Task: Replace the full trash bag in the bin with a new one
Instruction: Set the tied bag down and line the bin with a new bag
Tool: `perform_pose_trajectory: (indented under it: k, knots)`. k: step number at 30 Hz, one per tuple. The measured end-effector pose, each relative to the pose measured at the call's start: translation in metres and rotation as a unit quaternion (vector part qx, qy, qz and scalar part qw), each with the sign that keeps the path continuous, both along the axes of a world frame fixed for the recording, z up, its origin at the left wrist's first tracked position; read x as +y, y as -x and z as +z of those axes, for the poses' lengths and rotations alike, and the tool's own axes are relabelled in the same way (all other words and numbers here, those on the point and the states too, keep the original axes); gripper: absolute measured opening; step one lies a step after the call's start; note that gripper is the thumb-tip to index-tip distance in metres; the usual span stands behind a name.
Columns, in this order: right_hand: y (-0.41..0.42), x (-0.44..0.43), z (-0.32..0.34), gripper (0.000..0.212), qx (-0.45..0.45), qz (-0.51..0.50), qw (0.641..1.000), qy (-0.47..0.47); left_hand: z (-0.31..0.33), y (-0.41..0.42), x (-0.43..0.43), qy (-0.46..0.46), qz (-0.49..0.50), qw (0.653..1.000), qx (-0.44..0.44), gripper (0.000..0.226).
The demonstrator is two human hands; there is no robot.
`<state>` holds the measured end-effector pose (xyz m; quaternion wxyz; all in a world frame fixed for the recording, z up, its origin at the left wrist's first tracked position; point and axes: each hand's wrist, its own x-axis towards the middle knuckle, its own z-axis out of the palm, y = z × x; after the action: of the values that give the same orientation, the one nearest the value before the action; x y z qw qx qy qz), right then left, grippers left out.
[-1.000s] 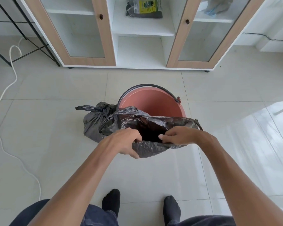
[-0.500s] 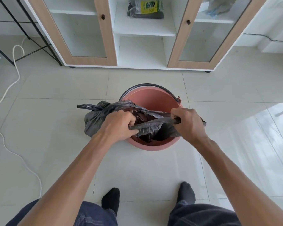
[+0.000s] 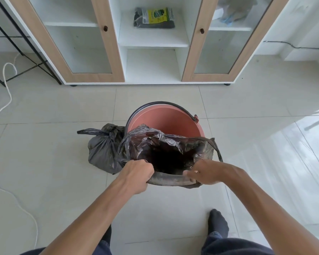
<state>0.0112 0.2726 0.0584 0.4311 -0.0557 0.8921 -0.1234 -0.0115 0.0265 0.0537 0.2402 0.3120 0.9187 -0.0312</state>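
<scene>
1. Head view, looking down: a thin, crinkled black plastic trash bag (image 3: 155, 142) is held open over the near side of a round salmon-pink plastic bin (image 3: 166, 120), whose black bail handle lies along its far rim.
2. The left hand (image 3: 136, 176) is curled into a fist round the near edge of the bag's mouth.
3. The right hand (image 3: 208, 173) grips the same edge a little way off, fingers folded over the plastic, which is bunched into a taut band between the two hands.
4. The bag's mouth gapes dark. Its far edge drapes inside the bin, whose far inner wall shows bare. I cannot tell whether the bag's bottom reaches in.
5. A full black trash bag, knotted at the top (image 3: 103, 151), sits on the pale tiled floor, touching the bin's left side.
6. Beyond stands a white cabinet with wood-framed glass doors (image 3: 151, 65), and on its open middle shelf lies a dark packet with a yellow label (image 3: 154, 17).
7. A white cable (image 3: 7, 85) trails over the floor at left.
</scene>
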Motion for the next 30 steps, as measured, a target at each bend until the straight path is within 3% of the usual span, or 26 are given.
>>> perform_pose_trajectory:
  k: [2, 5, 7, 14, 18, 23, 25, 27, 28, 30]
  knots:
    - [-0.001, 0.002, -0.006, 0.056, -0.020, 0.006, 0.999, -0.034, 0.000, -0.001, 0.001, 0.010, 0.005, 0.998, -0.067, 0.007]
    - [0.000, 0.005, -0.013, 0.053, -0.030, -0.014, 0.998, -0.053, -0.005, 0.003, -0.002, 0.011, 0.069, 0.987, -0.144, 0.046]
    - [0.004, 0.008, -0.017, 0.051, -0.022, -0.048, 0.997, -0.055, -0.009, 0.012, -0.005, -0.007, 0.114, 0.982, -0.151, 0.058]
    - [0.011, 0.022, -0.038, 0.055, -0.006, -0.212, 0.976, -0.046, -0.011, 0.045, -0.020, 0.023, 0.244, 0.957, -0.155, 0.058]
    - [0.021, 0.031, -0.051, 0.039, 0.075, -0.354, 0.932, -0.005, -0.019, 0.065, -0.027, -0.048, 0.382, 0.897, -0.218, 0.058]
    - [0.027, 0.029, -0.050, 0.038, 0.124, -0.456, 0.880, 0.037, -0.021, 0.064, -0.029, -0.054, 0.451, 0.883, -0.115, 0.052]
    - [0.029, 0.027, -0.053, 0.031, 0.137, -0.463, 0.875, 0.041, -0.026, 0.063, -0.031, -0.066, 0.477, 0.867, -0.127, 0.046]
    - [0.031, 0.025, -0.053, 0.026, 0.120, -0.468, 0.874, 0.046, -0.030, 0.062, -0.028, -0.140, 0.530, 0.818, -0.171, 0.037]
    - [0.031, 0.027, -0.051, 0.023, 0.104, -0.464, 0.879, 0.043, -0.030, 0.061, -0.027, -0.162, 0.544, 0.801, -0.190, 0.039]
    - [0.031, 0.034, -0.045, 0.021, 0.055, -0.438, 0.897, 0.024, -0.025, 0.060, -0.025, -0.134, 0.531, 0.800, -0.243, 0.055]
